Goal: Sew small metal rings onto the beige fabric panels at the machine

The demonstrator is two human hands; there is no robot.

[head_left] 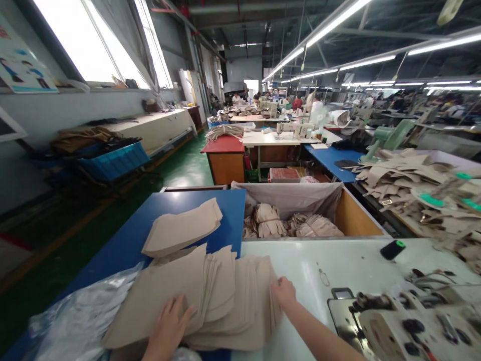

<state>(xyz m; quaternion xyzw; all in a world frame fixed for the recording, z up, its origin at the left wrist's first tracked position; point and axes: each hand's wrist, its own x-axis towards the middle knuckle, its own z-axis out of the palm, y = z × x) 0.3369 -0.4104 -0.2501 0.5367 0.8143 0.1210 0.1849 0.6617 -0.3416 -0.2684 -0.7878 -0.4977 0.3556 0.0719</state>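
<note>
A fanned-out stack of beige cut fabric pieces (225, 301) lies across the blue tabletop and the edge of the pale sewing table. My left hand (170, 321) rests on the left part of the stack, fingers spread. At the stack's right edge, my right hand (284, 293) has its fingers bent round the border of the fabric pieces; its fingertips are partly hidden. Behind them sits a smaller, neater pile of beige pieces (184, 225). Crumpled clear plastic (90, 306) lies to the left of my left hand.
A sewing machine (406, 321) stands at right on the pale table (300, 260), with a black thread spool (393, 249) behind it. Beyond the table, a cloth-lined bin (289, 193) holds fabric bundles. More beige pieces (406, 173) are heaped at right, near a green fan (391, 140).
</note>
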